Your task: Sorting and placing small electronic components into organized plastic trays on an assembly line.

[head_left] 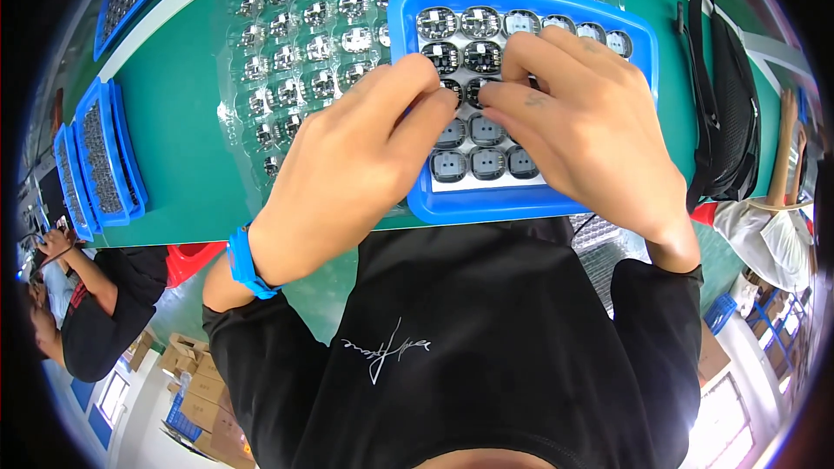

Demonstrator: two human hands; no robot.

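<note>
Blue tray (495,208) beneath, the left hand (360,143) slants from eight o'clock, the right hand (599,113) from four, fingers curled. Whether either pinches a dark part (474,93), I cannot tell.

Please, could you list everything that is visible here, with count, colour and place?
Front tray: one, blue, under the hands
Grey-faced units: several, partly covered, in front tray
Dark-faced units: several, partly covered, in front tray
Clear sheet: at least one, transparent, beyond front tray
Small modules: dozens, black and silvery, on clear sheet
Other trays: at least three, blue, left
Table: one, green, underneath
Bag: one, black, right
Cartons: several, brown, lower left
Co-workers: at least two, far left and right
Wristband: one, blue, left wrist
Shirt: one, black, on the wearer
Hands: two, bare, over front tray
</note>
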